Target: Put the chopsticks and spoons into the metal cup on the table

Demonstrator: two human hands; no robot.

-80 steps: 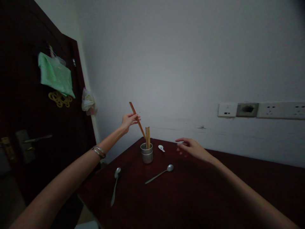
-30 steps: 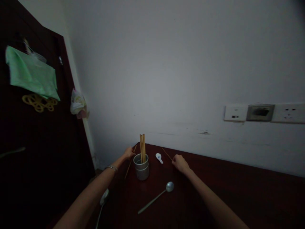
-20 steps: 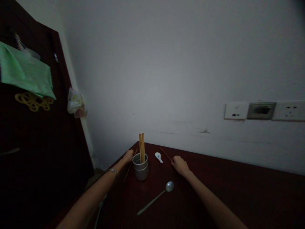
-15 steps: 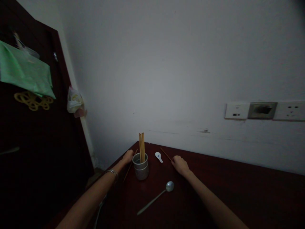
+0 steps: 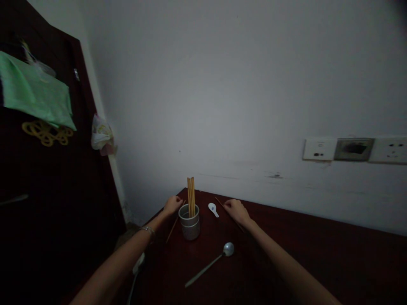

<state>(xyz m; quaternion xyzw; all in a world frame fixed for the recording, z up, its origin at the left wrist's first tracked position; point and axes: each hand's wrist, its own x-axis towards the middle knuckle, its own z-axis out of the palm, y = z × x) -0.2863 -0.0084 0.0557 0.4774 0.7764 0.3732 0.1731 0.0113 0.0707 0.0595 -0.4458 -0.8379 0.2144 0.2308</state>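
My left hand (image 5: 173, 204) is at the back left of the table, its fingertips closed at the far end of a dark chopstick (image 5: 172, 230) lying left of the cup. My right hand (image 5: 238, 212) pinches another dark chopstick (image 5: 220, 203) lying slantwise, its middle hidden beneath the fingers. Between the hands stands a grey metal cup (image 5: 190, 228) with several light wooden chopsticks (image 5: 191, 195) upright in it. A small white spoon (image 5: 213, 209) lies right of the cup. Closer to me lies a long-handled metal spoon (image 5: 228, 249).
Another spoon (image 5: 137, 263) lies beside my left forearm, partly hidden. The dark red table (image 5: 286, 241) meets a white wall (image 5: 222, 106) with sockets (image 5: 319, 149) at right. A dark door (image 5: 57, 190) with a green cloth (image 5: 38, 93) and a hanging plastic bag (image 5: 101, 133) are at left.
My right hand has shifted toward the far end of its chopstick, whose near end now shows. My left hand has moved slightly up toward its chopstick's far tip. The view has shifted slightly.
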